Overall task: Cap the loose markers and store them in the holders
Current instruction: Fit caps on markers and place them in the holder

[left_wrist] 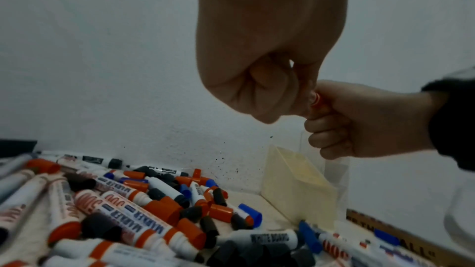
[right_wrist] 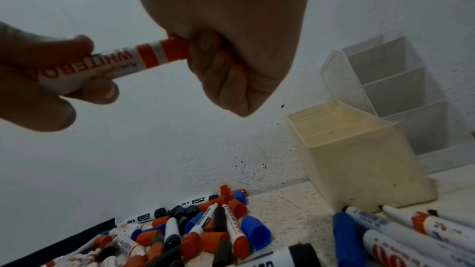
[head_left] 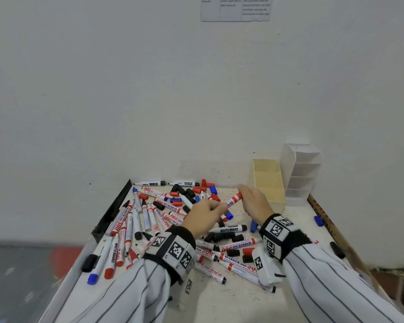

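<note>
Your left hand (head_left: 209, 212) grips the white red-banded marker (head_left: 233, 200); your right-hand fingers (right_wrist: 218, 64) pinch its red cap (right_wrist: 174, 50). Both plastic holders (head_left: 269, 180), centre right, look empty; most markers remain.

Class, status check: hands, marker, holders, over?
Left hand grips red marker barrel. Right hand holds its cap end. Both holders empty, path unobstructed.

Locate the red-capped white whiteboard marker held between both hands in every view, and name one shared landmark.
Head: red-capped white whiteboard marker at centre, between the hands, above the pile.
Left wrist: only a sliver of its red cap right of centre, where the fists meet.
Right wrist: upper left, cap towards the right hand.
Shared landmark: cream plastic compartment holder.
</note>
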